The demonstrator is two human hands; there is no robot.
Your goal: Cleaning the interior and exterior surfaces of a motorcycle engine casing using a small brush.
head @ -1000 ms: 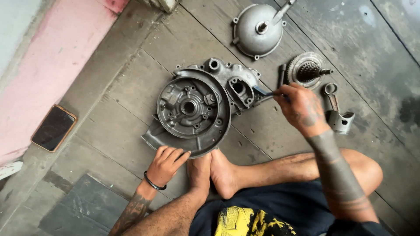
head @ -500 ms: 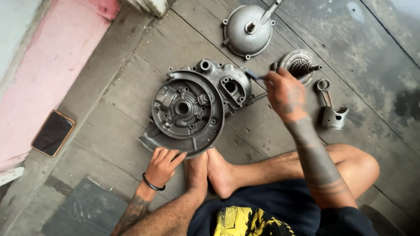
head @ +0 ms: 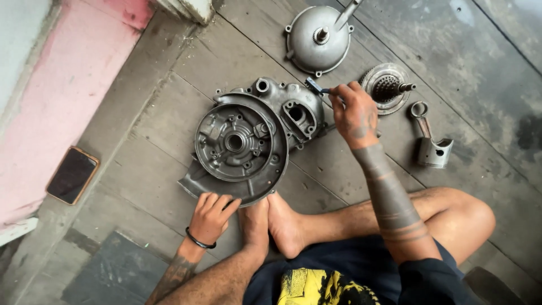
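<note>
A grey metal engine casing (head: pixel 248 141) lies flat on the wooden floor in front of my bare feet (head: pixel 271 226). My left hand (head: pixel 212 214) rests on the floor at the casing's near edge, fingers touching its rim. My right hand (head: pixel 353 113) is over the casing's right side, gripping a small dark tool (head: pixel 316 86) whose tip points at the casing's upper right corner.
A round metal cover (head: pixel 319 39) with a lever lies at the top. A toothed clutch part (head: pixel 387 87) and a piston with its rod (head: pixel 432 144) lie to the right. A phone (head: pixel 72 175) lies at the left by a pink wall.
My right hand has moved left and away from me, from beside the clutch part to the casing's upper right corner, still holding the tool. My left hand has stayed put.
</note>
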